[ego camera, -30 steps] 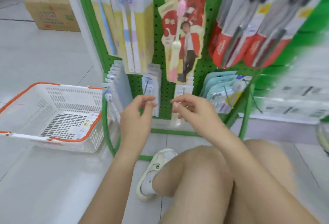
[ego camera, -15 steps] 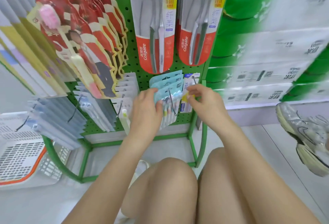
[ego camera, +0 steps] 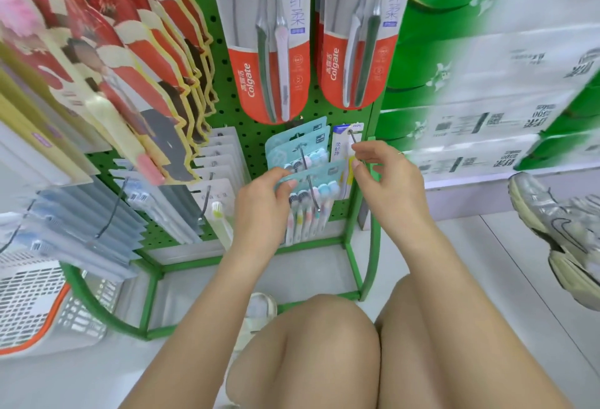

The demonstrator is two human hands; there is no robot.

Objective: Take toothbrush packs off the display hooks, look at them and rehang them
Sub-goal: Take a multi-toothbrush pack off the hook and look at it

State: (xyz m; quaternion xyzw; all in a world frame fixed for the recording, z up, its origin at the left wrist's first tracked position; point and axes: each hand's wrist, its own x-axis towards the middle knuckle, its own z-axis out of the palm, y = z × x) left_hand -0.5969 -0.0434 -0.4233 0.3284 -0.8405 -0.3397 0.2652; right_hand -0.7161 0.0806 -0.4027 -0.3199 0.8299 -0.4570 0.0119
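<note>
Pinching the left edge of the front pale-blue toothbrush pack [ego camera: 319, 196], the left hand [ego camera: 259, 204] has its thumb and fingers [ego camera: 285, 183] curled onto the card at the centre of the frame. That pack hangs on a wire hook [ego camera: 311, 188] with more packs of the same kind behind it, low on the green pegboard rack [ego camera: 227, 84]. Just to the right, the right hand [ego camera: 386, 178] curls its fingers [ego camera: 362, 149] around the tip of a second wire hook [ego camera: 353, 137], which carries a white and blue pack [ego camera: 341, 145] against the board. Above both hands hang two red and white Colgate packs [ego camera: 269, 51], side by side. Red cartoon packs [ego camera: 136, 61] fan out across the upper left, with grey and white packs [ego camera: 97, 214] on hooks below them. A white basket [ego camera: 32, 304] with an orange rim sits on the floor at the lower left. Bare knees [ego camera: 324, 337] fill the bottom centre, and a grey sneaker [ego camera: 558, 230] shows at the right edge.
</note>
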